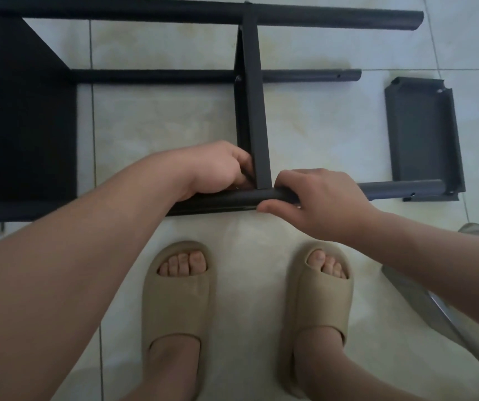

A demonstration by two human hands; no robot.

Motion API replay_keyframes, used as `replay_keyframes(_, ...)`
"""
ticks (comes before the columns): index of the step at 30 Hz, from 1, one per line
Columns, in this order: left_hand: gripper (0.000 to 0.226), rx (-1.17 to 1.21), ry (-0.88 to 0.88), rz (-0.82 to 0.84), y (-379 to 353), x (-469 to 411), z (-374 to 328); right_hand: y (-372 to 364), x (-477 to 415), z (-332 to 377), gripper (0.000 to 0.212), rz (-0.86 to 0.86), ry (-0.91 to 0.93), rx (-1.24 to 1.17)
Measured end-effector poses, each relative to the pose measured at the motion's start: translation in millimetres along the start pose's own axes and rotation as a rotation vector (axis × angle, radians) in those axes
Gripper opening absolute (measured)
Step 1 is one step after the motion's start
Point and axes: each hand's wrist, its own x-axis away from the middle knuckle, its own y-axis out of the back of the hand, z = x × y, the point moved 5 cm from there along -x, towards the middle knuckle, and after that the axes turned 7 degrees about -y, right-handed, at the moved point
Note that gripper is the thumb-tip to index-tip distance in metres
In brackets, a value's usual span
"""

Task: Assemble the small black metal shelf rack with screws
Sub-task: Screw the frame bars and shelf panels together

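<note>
Three round black tubes are showing: the far tube (203,14), the middle tube (160,76) and the nearest tube (400,189). Three flat black shelf panels are lying with them: the left panel (30,125), the crossing panel (254,111) and the loose panel (423,134). Two hands are reaching in, the left hand (218,169) and the right hand (319,201). Two beige slippers are standing below, the left slipper (177,299) and the right slipper (319,293). One clear object (435,299) is lying at the right edge.

No text, label, brand, number or sign can be read on anything: not on the black metal rack (254,111), the loose shelf panel (423,134) or the beige slippers (174,299).
</note>
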Motion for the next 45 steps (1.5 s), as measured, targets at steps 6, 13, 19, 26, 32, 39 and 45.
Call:
replay_keyframes(6,0.034,0.076,0.010,0.058,-1,3,1,-2,0,-2,0.059,-0.022,-0.011,0.017)
replay_keyframes(13,0.025,0.066,0.004,0.088,-2,4,5,4,-1,-3,0.084,-0.161,0.068,-0.066)
replay_keyframes(19,0.028,0.105,-0.002,0.130,-2,4,10,3,-22,-2,0.105,-0.028,0.248,0.170)
replay_keyframes(26,0.024,0.268,0.068,0.274,0,2,22,-2,-24,0,0.106,-0.009,0.285,0.247)
replay_keyframes(32,0.017,0.295,0.076,0.296,0,-7,27,-3,-24,2,0.106,-0.045,0.367,0.291)
replay_keyframes(39,0.017,0.335,0.088,0.389,-4,-10,32,-3,-26,1,0.106,-0.060,0.393,0.219)
replay_keyframes(45,0.023,0.331,0.083,0.189,-8,-23,36,-4,-27,1,0.106,-0.062,0.390,0.214)
